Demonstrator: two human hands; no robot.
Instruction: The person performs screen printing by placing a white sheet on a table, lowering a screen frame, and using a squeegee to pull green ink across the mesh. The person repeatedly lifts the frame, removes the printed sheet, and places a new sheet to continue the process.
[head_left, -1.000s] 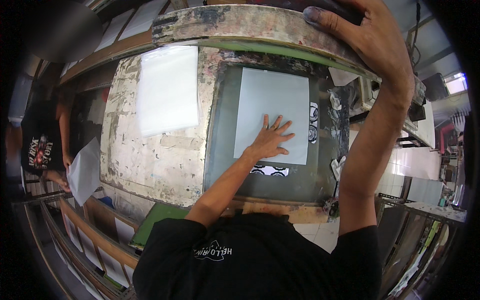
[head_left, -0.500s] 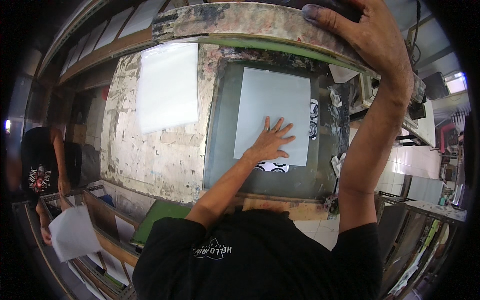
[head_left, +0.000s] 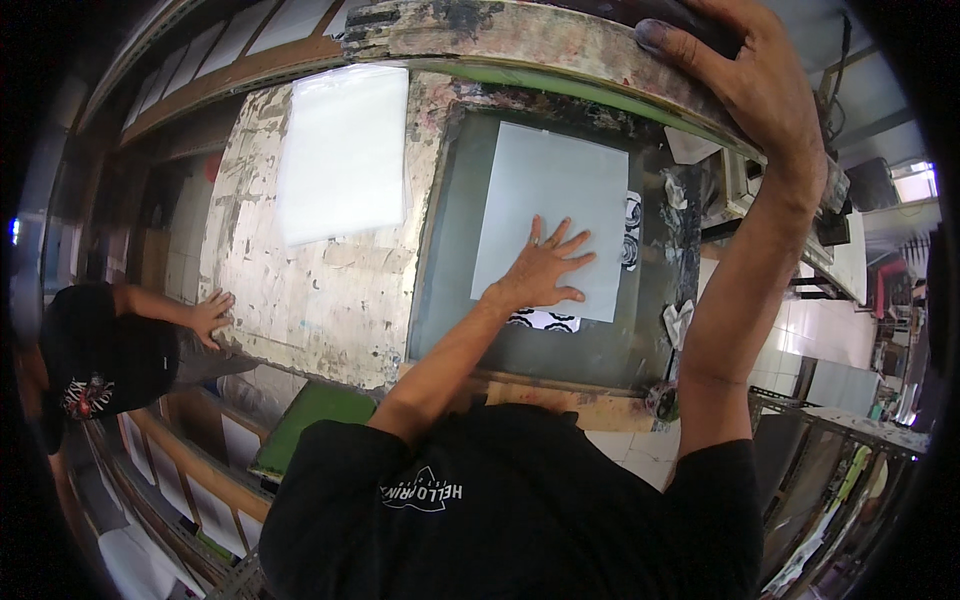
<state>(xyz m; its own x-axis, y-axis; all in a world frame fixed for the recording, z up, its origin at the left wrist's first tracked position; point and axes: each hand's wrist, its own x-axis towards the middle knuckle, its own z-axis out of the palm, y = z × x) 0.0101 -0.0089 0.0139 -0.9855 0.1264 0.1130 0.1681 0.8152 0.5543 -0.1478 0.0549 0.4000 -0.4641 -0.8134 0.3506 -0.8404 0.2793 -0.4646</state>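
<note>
The person's left hand [head_left: 545,275] lies flat on a pale sheet [head_left: 560,180], fingers and thumb spread well apart. That sheet sits on a dark grey panel [head_left: 540,355], with black-and-white patterned strips [head_left: 632,230] showing along its right and near edges. Up top, the right hand [head_left: 775,90] has its thumb across a paint-stained wooden frame [head_left: 540,40]; its other fingers run out of sight, so I can't tell how they close. Left of the panel, a white stack [head_left: 345,155] rests on a scuffed board [head_left: 320,300], and a co-worker's hand [head_left: 210,318] touches the board's left edge.
</note>
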